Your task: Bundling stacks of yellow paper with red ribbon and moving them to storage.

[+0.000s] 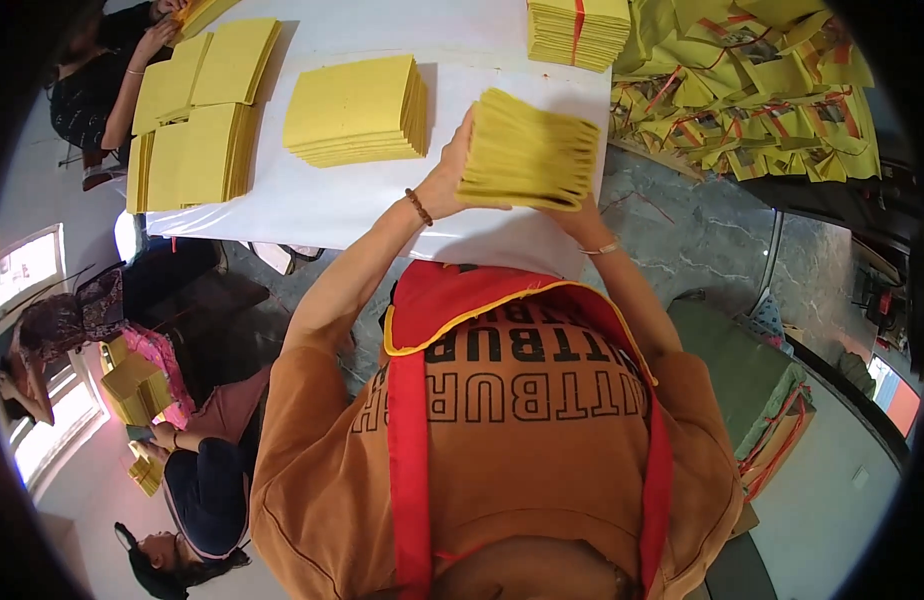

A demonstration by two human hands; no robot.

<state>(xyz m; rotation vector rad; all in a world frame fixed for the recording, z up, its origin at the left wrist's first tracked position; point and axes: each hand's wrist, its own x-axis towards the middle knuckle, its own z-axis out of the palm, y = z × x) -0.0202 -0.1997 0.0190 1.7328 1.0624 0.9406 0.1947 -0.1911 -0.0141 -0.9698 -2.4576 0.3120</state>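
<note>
Near the front right corner of the white table [367,205], a thick stack of yellow paper sheets [527,150] is between my two hands. My left hand [450,180], with a brown bead bracelet at the wrist, grips its left side. At its lower right side is my right hand [572,222], fingers mostly hidden behind the paper. The sheets' layered edges face me, slightly fanned. Whether the stack touches the table I cannot tell. To its left lies another yellow stack [350,105], neatly piled.
Several yellow piles [197,150] cover the table's left end, beside a co-worker's arm [132,90]. A stack with a red tie [577,30] sits at the far right edge. Red-tied yellow bundles [752,110] are heaped beyond it. Another person [207,490] sits lower left.
</note>
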